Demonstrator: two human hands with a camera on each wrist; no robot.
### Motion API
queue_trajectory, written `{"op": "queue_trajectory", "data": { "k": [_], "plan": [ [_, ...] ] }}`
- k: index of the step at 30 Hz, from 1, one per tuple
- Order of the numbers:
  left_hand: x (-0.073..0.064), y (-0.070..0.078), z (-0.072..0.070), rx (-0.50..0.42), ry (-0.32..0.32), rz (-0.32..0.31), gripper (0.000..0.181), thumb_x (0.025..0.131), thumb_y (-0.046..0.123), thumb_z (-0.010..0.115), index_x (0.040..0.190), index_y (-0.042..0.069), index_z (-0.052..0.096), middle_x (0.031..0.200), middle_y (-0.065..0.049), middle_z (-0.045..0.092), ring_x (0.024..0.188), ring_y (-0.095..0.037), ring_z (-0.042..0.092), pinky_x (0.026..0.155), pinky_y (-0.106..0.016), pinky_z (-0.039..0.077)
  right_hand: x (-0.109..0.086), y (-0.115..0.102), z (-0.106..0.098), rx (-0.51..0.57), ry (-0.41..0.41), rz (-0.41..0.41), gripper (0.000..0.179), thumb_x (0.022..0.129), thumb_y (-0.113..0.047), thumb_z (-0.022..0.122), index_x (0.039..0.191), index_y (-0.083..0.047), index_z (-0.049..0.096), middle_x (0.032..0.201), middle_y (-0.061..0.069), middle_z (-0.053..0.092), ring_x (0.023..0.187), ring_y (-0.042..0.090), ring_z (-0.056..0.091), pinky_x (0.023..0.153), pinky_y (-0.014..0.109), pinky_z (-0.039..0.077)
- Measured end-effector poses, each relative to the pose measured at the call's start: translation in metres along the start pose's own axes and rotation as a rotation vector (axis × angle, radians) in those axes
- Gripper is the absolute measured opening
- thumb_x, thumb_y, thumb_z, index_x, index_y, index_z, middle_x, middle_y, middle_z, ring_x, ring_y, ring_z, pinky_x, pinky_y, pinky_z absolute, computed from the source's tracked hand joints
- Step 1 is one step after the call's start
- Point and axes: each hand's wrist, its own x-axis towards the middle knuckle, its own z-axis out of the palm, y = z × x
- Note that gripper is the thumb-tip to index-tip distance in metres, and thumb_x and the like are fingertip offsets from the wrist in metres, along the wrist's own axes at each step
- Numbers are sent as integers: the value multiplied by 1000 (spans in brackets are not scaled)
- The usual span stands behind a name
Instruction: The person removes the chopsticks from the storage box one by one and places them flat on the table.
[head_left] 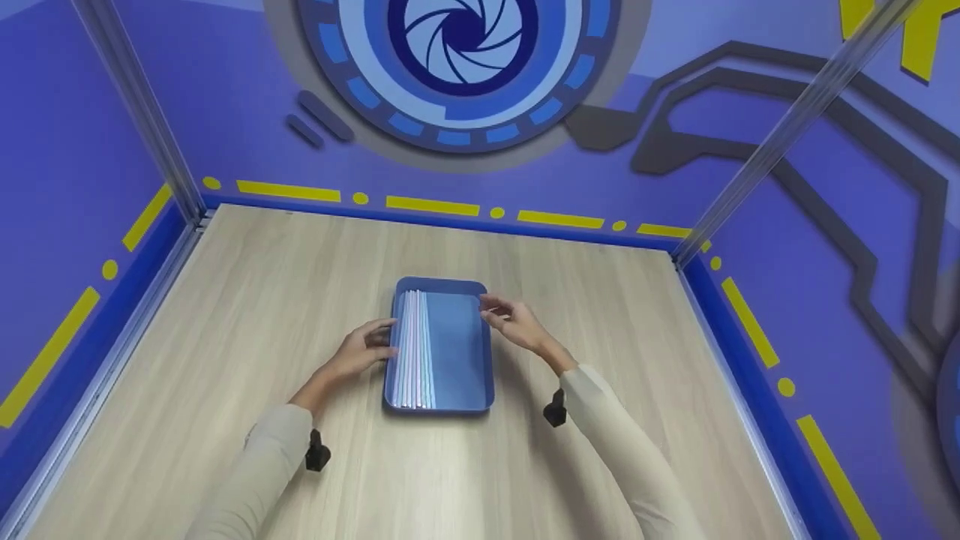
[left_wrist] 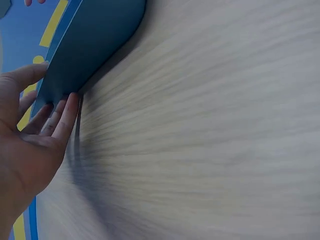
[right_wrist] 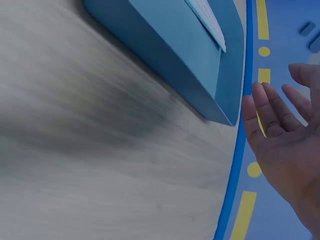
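Observation:
A blue rectangular tray (head_left: 461, 352) lies on the table. Along its left side sits a row of several long, thin, pale sticks (head_left: 412, 352), white, pinkish and light blue; whether they are straws I cannot tell. My left hand (head_left: 360, 349) is at the tray's left wall. In the left wrist view its fingers (left_wrist: 65, 120) reach the outside of that wall, and the thumb lies by the rim. Near the upper right corner of the tray is my right hand (head_left: 517, 322). The right wrist view shows its fingers (right_wrist: 272, 112) spread loosely beside the tray, holding nothing.
A light wood table (head_left: 285, 262) carries the tray. Blue printed panels (head_left: 240, 120) with yellow dashes rise at the back and both sides, joined by metal posts (head_left: 142, 105). Small black devices (head_left: 317, 451) hang at both wrists.

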Motion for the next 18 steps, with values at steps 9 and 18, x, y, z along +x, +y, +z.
{"op": "queue_trajectory", "data": {
  "k": [9, 18],
  "plan": [
    [2, -12, 0, -164, -59, 21, 70, 94, 1, 69, 154, -6, 35, 152, -34, 41, 130, -42, 51, 93, -22, 57, 12, 2, 24, 131, -53, 77, 40, 104, -7, 56, 141, 7, 54, 130, 32, 63, 117, 43, 65, 101, 58, 53],
    [0, -20, -3, -203, -40, 53, 72, 92, 3, 73, 153, -7, 37, 148, -34, 42, 120, -28, 57, 91, -24, 58, 27, -4, 53, 224, -106, 218, 38, 103, -6, 55, 138, 10, 56, 124, 29, 68, 115, 44, 67, 100, 54, 56]
  ]
}}
